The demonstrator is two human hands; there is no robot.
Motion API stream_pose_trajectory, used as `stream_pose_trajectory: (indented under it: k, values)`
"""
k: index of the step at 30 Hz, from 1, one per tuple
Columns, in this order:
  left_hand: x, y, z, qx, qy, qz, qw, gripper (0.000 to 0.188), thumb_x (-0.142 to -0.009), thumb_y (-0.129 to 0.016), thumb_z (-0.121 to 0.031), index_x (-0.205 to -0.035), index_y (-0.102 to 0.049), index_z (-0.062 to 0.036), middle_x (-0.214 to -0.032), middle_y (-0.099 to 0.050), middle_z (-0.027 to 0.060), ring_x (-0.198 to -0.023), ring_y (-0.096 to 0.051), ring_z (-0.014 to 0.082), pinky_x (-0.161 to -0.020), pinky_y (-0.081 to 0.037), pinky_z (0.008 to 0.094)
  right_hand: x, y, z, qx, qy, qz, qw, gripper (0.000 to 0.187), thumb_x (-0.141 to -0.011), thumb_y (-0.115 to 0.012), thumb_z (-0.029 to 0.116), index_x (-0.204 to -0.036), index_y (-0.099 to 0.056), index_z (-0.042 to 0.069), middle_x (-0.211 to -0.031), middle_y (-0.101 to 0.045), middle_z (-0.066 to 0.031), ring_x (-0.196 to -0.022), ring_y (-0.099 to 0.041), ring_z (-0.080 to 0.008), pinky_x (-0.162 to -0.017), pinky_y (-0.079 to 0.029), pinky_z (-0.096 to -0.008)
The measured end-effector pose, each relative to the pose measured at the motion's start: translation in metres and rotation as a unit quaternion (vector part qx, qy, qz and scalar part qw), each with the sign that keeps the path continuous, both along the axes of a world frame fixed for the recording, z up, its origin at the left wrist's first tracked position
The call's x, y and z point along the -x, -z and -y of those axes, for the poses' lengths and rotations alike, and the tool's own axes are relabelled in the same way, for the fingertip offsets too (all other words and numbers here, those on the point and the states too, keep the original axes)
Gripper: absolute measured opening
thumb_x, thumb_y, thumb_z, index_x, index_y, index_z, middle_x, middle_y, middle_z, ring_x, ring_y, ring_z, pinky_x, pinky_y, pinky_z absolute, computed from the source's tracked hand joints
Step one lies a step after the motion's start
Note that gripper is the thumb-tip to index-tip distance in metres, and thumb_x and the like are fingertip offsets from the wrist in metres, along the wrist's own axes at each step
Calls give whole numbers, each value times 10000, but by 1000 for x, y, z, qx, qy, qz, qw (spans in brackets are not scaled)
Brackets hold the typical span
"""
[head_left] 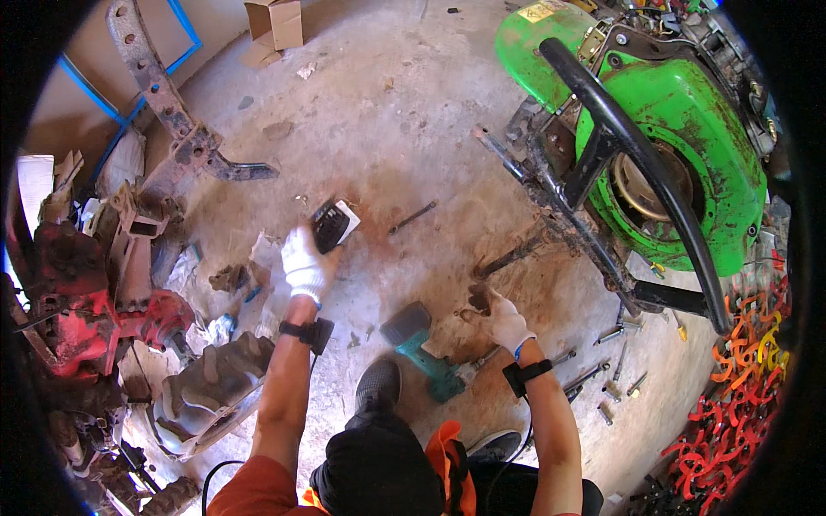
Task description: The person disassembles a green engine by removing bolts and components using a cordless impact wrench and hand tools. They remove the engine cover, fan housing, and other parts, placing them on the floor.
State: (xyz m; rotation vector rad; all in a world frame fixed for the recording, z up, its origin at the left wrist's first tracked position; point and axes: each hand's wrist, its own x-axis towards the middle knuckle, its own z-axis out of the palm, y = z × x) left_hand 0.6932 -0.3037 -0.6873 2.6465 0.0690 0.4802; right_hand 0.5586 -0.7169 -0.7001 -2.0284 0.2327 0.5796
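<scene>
My left hand, in a white knit glove, is closed round the near end of a black ribbed block with a white face on its right side. The floor lies beneath it. My right hand, gloved the same way, has its fingers curled on a small dark rusty metal part; its fingertips are partly hidden. Between my forearms lies a teal cordless impact wrench, its dark battery toward the left hand. A dark bolt-like rod rests on the floor right of the block.
A green machine body with a black tubular bar fills the upper right. Red and orange curved blades are heaped lower right, near loose sockets. Red rusty machinery and a rusty drilled bar stand left. A cardboard box sits far off.
</scene>
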Motion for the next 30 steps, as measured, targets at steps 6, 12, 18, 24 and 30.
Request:
stream_pose_trajectory:
  k: [6, 12, 18, 24, 30]
  values:
    - [-18, 37, -3, -129, 108, -49, 985, 477, -836, -886, -258, -1239, -709, -72, -1023, -752, 213, -1010, -713, 438, -925, -544, 552, 17, 16, 7, 20, -24, 2, 999, 595, -995, -850, 147, -1507, -601, -25, -1400, -743, -130, -1260, -708, -205, -1097, -566, -359]
    - [17, 53, 8, -101, 187, -37, 976, 351, -870, -852, -220, -1170, -732, -84, -1044, -751, 193, -1001, -712, 427, -900, -540, 557, 31, 16, 38, -15, 18, -1, 1000, 462, -928, -775, 56, -1383, -709, 21, -1293, -796, -194, -1216, -774, -309, -1043, -601, -381]
    - [99, 26, 8, -105, 162, -397, 897, 497, -912, -850, -415, -1311, -754, -135, -1254, -757, 239, -1132, -745, 459, -981, -595, 555, 39, 36, 4, 243, -85, 137, 957, 376, -914, -824, 186, -1272, -753, 95, -1135, -754, -205, -1077, -748, -405, -920, -612, -494]
    - [174, 51, 22, -21, 160, -360, 919, 472, -933, -856, -239, -1363, -719, -100, -1338, -673, 249, -1121, -725, 461, -944, -593, 542, 16, 65, -48, 289, -134, 64, 946, 302, -968, -795, 282, -1227, -762, 131, -1190, -712, -231, -1128, -720, -446, -944, -608, -538]
    - [166, 85, 20, -4, 240, -283, 929, 362, -920, -777, -176, -1281, -757, -149, -1203, -743, 223, -1075, -746, 462, -905, -614, 550, 4, 62, -42, 237, -130, 83, 959, 288, -936, -780, 222, -1190, -756, 89, -1217, -715, -241, -1145, -708, -459, -986, -598, -527]
